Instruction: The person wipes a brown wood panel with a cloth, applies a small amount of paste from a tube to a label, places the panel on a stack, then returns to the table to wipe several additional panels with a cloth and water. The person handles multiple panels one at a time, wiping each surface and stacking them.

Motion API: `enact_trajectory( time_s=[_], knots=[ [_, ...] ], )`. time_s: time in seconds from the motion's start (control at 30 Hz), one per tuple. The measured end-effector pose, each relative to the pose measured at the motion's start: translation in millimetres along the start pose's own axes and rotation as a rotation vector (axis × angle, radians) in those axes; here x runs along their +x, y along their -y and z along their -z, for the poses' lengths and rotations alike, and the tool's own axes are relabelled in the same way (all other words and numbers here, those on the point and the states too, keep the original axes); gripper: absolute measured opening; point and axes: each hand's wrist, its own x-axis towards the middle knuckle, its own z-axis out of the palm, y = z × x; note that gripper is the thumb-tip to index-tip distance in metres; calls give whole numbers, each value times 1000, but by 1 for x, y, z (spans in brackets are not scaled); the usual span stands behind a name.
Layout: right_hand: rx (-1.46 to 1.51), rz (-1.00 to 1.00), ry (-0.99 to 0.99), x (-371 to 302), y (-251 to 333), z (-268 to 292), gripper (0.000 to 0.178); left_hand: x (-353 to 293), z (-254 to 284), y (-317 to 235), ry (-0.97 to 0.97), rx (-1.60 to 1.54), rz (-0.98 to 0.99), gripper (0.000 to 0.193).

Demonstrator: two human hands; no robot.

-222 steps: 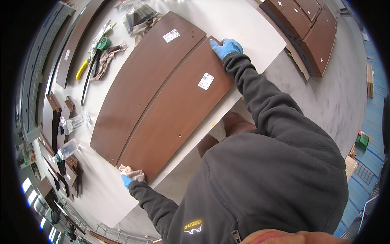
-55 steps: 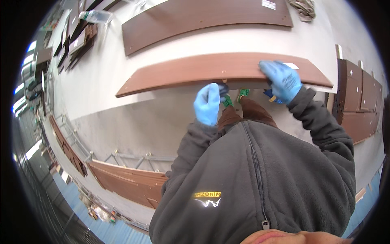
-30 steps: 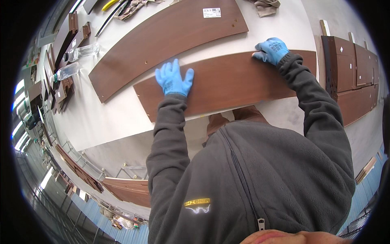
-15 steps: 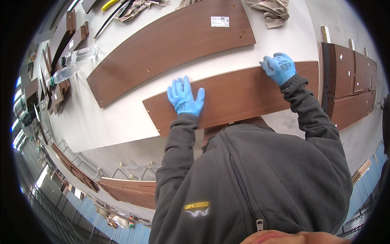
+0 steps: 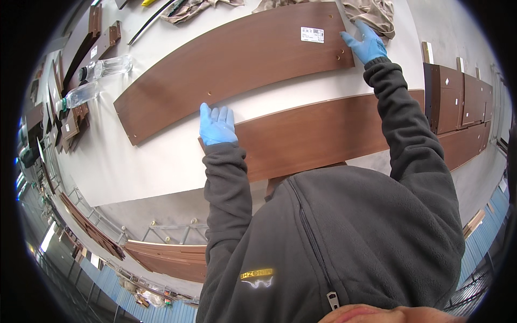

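Note:
A curved brown wooden panel (image 5: 215, 75) with a white label and several small holes lies on the white tabletop. My left hand (image 5: 216, 125), in a blue glove, is turned palm up at the panel's near edge, its fingers stretched out; whether they touch the edge I cannot tell. At the panel's right end is my right hand (image 5: 370, 44), also blue-gloved, thumb over the end and fingers spread beside it. A second, plain brown panel (image 5: 318, 132) lies nearer me, beneath my left wrist and against my body.
Two clear plastic bottles (image 5: 114, 65) stand out at the left, near stacked dark wooden pieces (image 5: 102, 40). Crumpled beige cloths (image 5: 377, 13) lie at the far edge. More brown panels (image 5: 458, 97) are stacked at the right, and others (image 5: 167, 258) rest behind at lower left.
Both hands have left the nearer panel. My right hand has reached away to the curved panel's right end; my left hand has moved left and turned palm up at its near edge.

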Motion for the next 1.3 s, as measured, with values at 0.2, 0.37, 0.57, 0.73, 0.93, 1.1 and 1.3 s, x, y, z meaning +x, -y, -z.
enact_trajectory(
  time_s=[0.2,0.37,0.57,0.73,0.93,1.1,1.3],
  knots=[
    [-231,27,-2,72,21,-20,84,22,10,-20,64,-57,226,104],
    [-286,-192,77,109,23,-51,91,35,7,-28,98,-34,323,105],
    [11,-281,294,163,-11,-66,85,47,2,-28,-15,-76,365,95],
    [325,-306,471,169,-16,-59,77,41,7,-20,94,-147,299,61],
    [482,178,162,155,13,-14,55,26,1,-30,398,-212,180,45],
    [431,-51,83,111,21,38,47,20,-11,-53,344,-255,-82,23],
    [-416,-38,-123,70,-27,11,94,-3,-4,-98,285,-152,-237,24]
  ],
)
